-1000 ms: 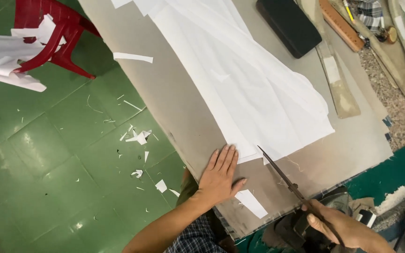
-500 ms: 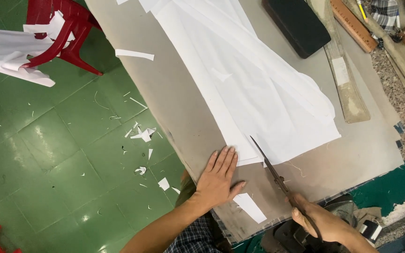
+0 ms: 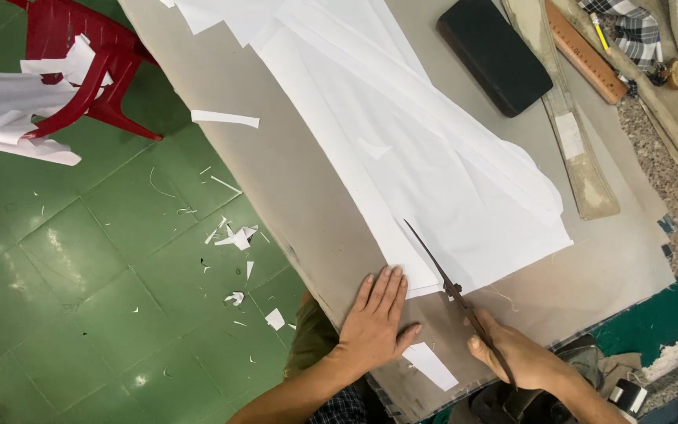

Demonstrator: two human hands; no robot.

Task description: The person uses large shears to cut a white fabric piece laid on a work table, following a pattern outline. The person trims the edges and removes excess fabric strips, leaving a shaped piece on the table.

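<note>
My left hand (image 3: 374, 326) lies flat on the grey table (image 3: 276, 173), fingers spread, its fingertips at the near edge of a large white cloth (image 3: 402, 141). My right hand (image 3: 515, 357) grips the handles of dark long-bladed scissors (image 3: 441, 275). The blades point away from me and their tip lies over the near corner of the cloth. A small white offcut (image 3: 429, 367) rests on the table between my two hands.
A black rectangular case (image 3: 494, 53), a long pale curved ruler (image 3: 566, 126) and a wooden ruler (image 3: 585, 55) lie at the table's far right. A red plastic chair (image 3: 92, 71) draped with white fabric stands on the green floor, with white scraps (image 3: 237, 235) scattered.
My right hand has carried the scissors up and leftward, so the blades now lie over the cloth's near corner. My left hand has stayed flat in place.
</note>
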